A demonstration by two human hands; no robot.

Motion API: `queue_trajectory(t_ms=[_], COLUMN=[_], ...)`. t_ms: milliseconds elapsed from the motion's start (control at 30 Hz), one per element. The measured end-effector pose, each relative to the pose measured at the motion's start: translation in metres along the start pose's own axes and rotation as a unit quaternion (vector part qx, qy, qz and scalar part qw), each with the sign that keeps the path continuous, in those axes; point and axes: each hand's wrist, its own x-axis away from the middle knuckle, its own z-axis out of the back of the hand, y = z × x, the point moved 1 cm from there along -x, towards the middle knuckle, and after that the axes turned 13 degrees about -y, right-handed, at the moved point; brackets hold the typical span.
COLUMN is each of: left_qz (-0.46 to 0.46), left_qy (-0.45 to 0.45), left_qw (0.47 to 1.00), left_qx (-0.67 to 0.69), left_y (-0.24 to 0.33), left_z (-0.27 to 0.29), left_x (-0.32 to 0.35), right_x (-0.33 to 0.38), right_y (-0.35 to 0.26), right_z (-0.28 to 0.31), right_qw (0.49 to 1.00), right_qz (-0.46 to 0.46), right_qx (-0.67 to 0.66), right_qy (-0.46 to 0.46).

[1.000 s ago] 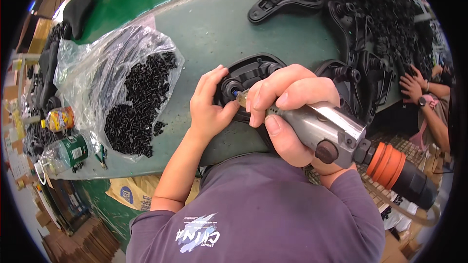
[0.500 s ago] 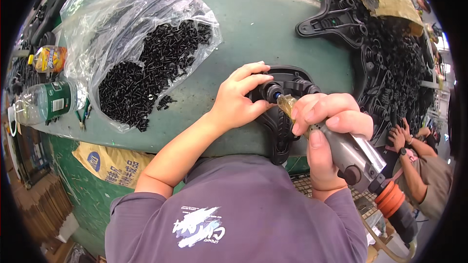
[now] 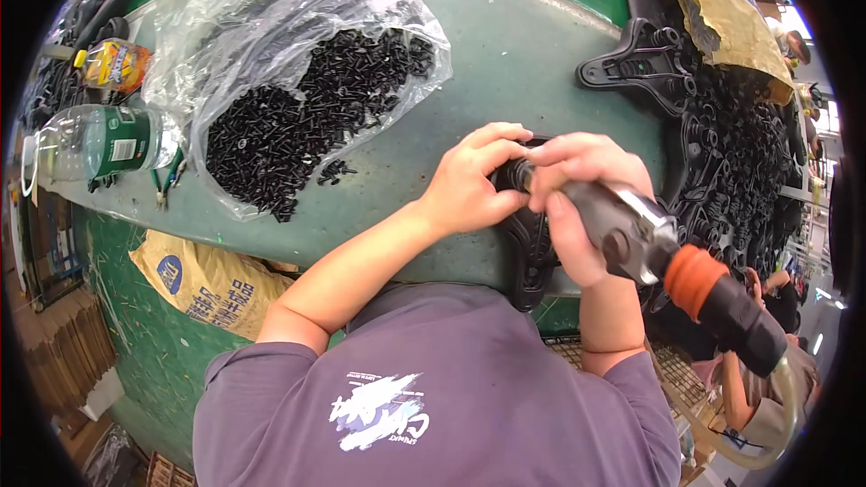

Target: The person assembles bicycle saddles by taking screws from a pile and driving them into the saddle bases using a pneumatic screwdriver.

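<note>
My left hand (image 3: 474, 179) is closed around a round black knob-like end of a black molded plastic part (image 3: 530, 261), which lies at the table's near edge. In my right hand (image 3: 586, 171) is a silver pneumatic screwdriver (image 3: 627, 230) with an orange ring and a hose at its rear. The tool's nose points at the knob-like end, close against my left fingers. Its tip and the contact spot are hidden by my hands. Left of them lies a clear plastic bag (image 3: 410, 95) with many small black screws (image 3: 271, 140) spilling at its mouth.
A similar black part (image 3: 640, 68) lies at the right, beside a large heap of black parts (image 3: 722, 158) and a brown paper sack (image 3: 731, 13). At the left are a big clear bottle (image 3: 77, 144), an orange-labelled bottle (image 3: 117, 65) and green-handled pliers (image 3: 167, 180). Another person works at the far right.
My right hand and the screwdriver have moved in to the left, against the part, and the bit no longer shows. The whole view has shifted slightly.
</note>
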Motion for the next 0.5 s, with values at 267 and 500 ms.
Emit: queue_trajectory(t_ms=[267,500], left_qz=[0.111,0.124], left_qy=[0.056,0.042], left_qw=[0.938,0.865], left_qx=[-0.322,-0.485], left_y=[0.019,-0.013], left_z=[0.085,0.117], left_x=[0.051,0.045], right_x=[0.039,0.057], right_y=[-0.065,-0.071], right_z=[0.023,0.03], right_qw=[0.982,0.963], right_qz=[0.081,0.014], right_qx=[-0.136,-0.221], right_qy=[0.104,0.152])
